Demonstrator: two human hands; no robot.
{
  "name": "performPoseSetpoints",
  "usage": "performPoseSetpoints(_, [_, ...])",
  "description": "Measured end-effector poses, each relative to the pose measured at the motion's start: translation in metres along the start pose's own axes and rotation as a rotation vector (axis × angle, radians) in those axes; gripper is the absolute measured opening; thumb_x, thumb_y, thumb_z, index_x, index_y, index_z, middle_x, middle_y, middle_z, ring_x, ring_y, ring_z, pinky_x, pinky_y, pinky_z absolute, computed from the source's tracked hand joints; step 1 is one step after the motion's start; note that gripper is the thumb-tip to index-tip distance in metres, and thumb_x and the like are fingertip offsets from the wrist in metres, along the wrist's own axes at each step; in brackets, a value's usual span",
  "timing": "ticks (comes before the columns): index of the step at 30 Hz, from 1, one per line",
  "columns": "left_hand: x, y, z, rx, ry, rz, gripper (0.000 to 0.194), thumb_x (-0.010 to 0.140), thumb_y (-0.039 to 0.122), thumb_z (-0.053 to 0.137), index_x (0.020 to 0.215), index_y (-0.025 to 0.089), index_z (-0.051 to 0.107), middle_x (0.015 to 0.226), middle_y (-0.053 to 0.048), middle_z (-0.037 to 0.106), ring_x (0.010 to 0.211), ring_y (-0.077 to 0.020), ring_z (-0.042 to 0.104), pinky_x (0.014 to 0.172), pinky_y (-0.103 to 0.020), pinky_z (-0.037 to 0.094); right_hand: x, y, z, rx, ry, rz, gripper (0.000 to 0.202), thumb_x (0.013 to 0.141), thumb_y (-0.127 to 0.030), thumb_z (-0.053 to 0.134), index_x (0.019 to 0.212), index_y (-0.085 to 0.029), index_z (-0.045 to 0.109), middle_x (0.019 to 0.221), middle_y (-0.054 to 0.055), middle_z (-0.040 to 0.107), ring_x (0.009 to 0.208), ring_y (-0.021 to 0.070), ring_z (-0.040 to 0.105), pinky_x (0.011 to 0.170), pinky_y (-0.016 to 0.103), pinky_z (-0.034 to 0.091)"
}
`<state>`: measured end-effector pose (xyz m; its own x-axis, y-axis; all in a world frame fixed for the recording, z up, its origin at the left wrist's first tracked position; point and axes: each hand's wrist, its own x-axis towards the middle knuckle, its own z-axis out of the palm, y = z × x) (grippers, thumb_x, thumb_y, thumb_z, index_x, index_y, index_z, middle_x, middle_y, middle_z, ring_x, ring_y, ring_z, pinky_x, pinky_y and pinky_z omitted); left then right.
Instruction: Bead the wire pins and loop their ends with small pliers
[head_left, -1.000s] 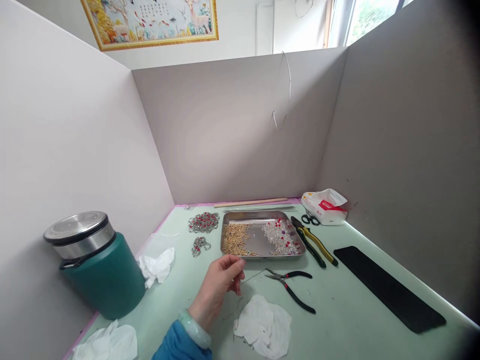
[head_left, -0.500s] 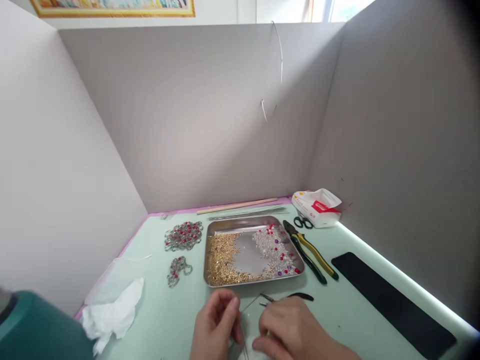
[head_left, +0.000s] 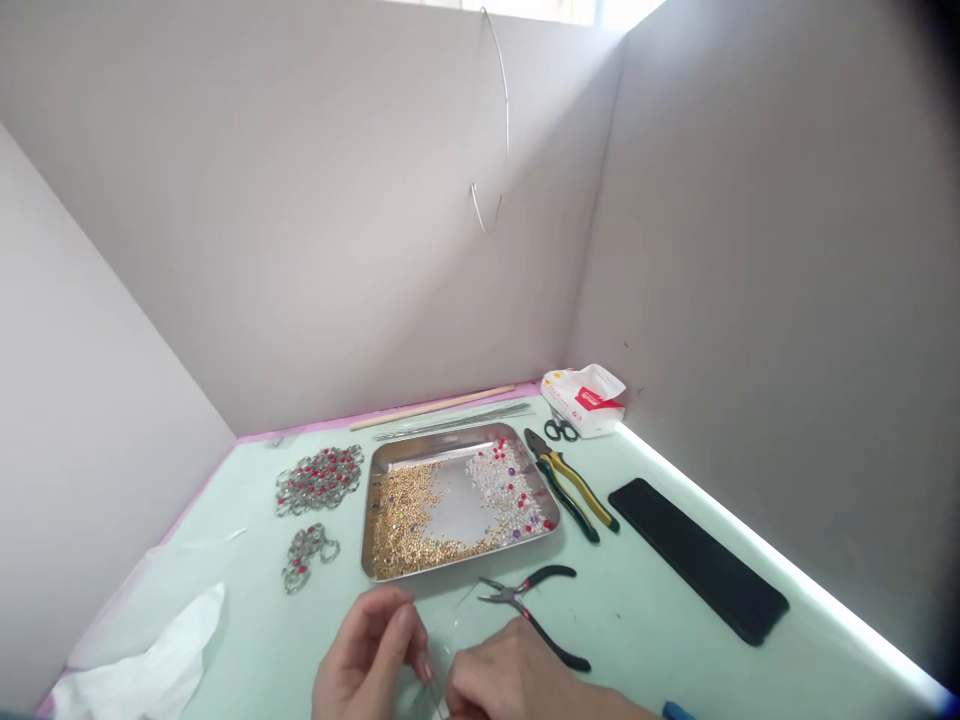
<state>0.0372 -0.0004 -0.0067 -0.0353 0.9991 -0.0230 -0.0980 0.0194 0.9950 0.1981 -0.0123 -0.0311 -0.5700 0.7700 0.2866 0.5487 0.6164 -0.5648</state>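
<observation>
My left hand (head_left: 376,652) pinches the wire (head_left: 435,695), which shows between my hands; my right hand (head_left: 517,672) is curled, its grip hidden. A loose pinch could let the wire slip.

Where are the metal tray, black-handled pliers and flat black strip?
Metal tray (head_left: 457,510), head view: bare floor.
Black-handled pliers (head_left: 510,594), head view: pivot.
Flat black strip (head_left: 697,560), head view: middle of its top.
</observation>
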Motion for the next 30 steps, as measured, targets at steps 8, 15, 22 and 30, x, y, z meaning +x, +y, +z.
performPoseSetpoints(8, [-0.006, 0.009, 0.012, 0.051, -0.342, -0.088, 0.022, 0.071, 0.034, 0.066, 0.079, 0.014, 0.064, 0.072, -0.005, 0.064, 0.062, -0.0163, 0.058, 0.057, -0.026, 0.045, -0.003, -0.011, -0.008, 0.405, 0.250, 0.193, 0.023, 0.087, -0.028, 0.046, 0.066, -0.018, 0.048, 0.055, -0.004, 0.050, 0.050, 0.0088, 0.043, 0.050, 0.021, 0.032])
performPoseSetpoints(15, [-0.013, 0.011, 0.014, -0.039, -0.226, -0.126, 0.020, 0.072, 0.031, 0.064, 0.081, 0.013, 0.062, 0.076, -0.005, 0.064, 0.064, -0.0153, 0.058, 0.064, -0.029, 0.047, 0.004, -0.003, 0.003, 0.798, 0.230, 0.291, 0.009, 0.085, -0.027, 0.046, 0.085, -0.019, 0.048, 0.067, -0.002, 0.060, 0.043, 0.0077, 0.047, 0.044, 0.020, 0.036])
performPoseSetpoints(22, [-0.012, 0.003, 0.014, 0.078, -0.213, 0.000, 0.018, 0.071, 0.032, 0.063, 0.068, 0.016, 0.054, 0.063, 0.000, 0.058, 0.058, -0.0139, 0.056, 0.055, -0.024, 0.045, 0.001, -0.003, 0.006, 0.618, 0.216, 0.265, 0.020, 0.087, -0.034, 0.046, 0.077, -0.017, 0.047, 0.062, -0.002, 0.058, 0.044, 0.0081, 0.046, 0.043, 0.020, 0.032])
performPoseSetpoints(30, [-0.015, -0.009, 0.014, 0.276, -0.241, 0.000, 0.018, 0.077, 0.035, 0.052, 0.070, 0.019, 0.049, 0.057, 0.004, 0.059, 0.035, -0.0098, 0.051, 0.036, -0.020, 0.034, 0.001, -0.004, -0.006, 0.392, 0.367, 0.217, 0.019, 0.087, -0.032, 0.046, 0.076, -0.017, 0.053, 0.061, -0.003, 0.047, 0.055, 0.0096, 0.040, 0.051, 0.021, 0.031])
